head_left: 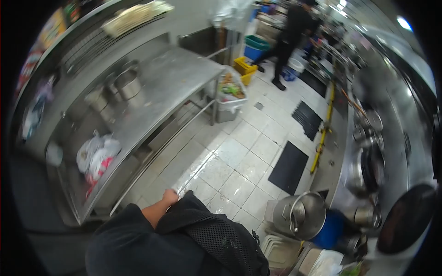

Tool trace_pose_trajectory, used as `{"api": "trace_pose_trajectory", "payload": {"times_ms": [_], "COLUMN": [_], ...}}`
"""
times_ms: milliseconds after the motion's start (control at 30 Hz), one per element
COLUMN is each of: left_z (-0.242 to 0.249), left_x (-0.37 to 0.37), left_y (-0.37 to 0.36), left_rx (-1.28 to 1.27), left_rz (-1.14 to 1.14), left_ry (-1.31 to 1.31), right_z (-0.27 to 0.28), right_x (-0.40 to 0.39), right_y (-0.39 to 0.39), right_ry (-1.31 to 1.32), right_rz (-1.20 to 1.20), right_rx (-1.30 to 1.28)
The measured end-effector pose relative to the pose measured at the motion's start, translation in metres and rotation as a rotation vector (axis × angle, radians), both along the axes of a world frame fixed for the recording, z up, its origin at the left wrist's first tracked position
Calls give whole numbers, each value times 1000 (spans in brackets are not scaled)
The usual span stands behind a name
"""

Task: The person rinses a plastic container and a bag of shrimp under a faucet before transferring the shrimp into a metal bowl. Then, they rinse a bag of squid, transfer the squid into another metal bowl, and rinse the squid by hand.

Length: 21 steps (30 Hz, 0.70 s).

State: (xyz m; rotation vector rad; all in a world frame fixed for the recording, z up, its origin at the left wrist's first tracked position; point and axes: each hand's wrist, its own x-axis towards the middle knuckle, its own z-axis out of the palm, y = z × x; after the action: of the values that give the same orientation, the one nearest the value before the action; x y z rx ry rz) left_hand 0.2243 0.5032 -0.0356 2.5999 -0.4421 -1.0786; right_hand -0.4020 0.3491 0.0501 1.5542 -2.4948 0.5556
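My left hand (pixel 170 198) is low in the middle of the view, in front of my dark clothing (pixel 138 244). Its fingers are curled closed, and whatever they may hold is too small or blurred to make out. Black mesh fabric (pixel 207 227) lies just to the right of the wrist. Beyond the hand is the pale tiled floor (pixel 232 177), wet and shiny in places. My right hand is out of view.
Left stands a steel table (pixel 170 73) with metal containers (pixel 128 85) and a plastic bag (pixel 99 154). A lined trash bin (pixel 228 112) and yellow bucket (pixel 245 69) stand ahead. A person (pixel 294 32) walks beyond. Right are black mats (pixel 289 168), a large pot (pixel 306 216) and a wok (pixel 407 218).
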Motion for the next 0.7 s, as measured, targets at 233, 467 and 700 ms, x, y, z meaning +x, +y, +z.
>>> {"api": "trace_pose_trajectory", "payload": {"times_ms": [233, 467, 700], "left_z": [10, 69, 171], "left_x": [11, 107, 175], "left_y": [86, 291, 433], "left_rx": [-315, -714, -1013], "left_rz": [111, 812, 1070], "left_ry": [80, 523, 331], "right_z": [-60, 7, -12], "right_x": [235, 516, 676], "right_y": [-24, -28, 66], "right_ry": [-537, -1224, -983], "right_rz": [668, 729, 1146], "right_rx": [187, 425, 578]}}
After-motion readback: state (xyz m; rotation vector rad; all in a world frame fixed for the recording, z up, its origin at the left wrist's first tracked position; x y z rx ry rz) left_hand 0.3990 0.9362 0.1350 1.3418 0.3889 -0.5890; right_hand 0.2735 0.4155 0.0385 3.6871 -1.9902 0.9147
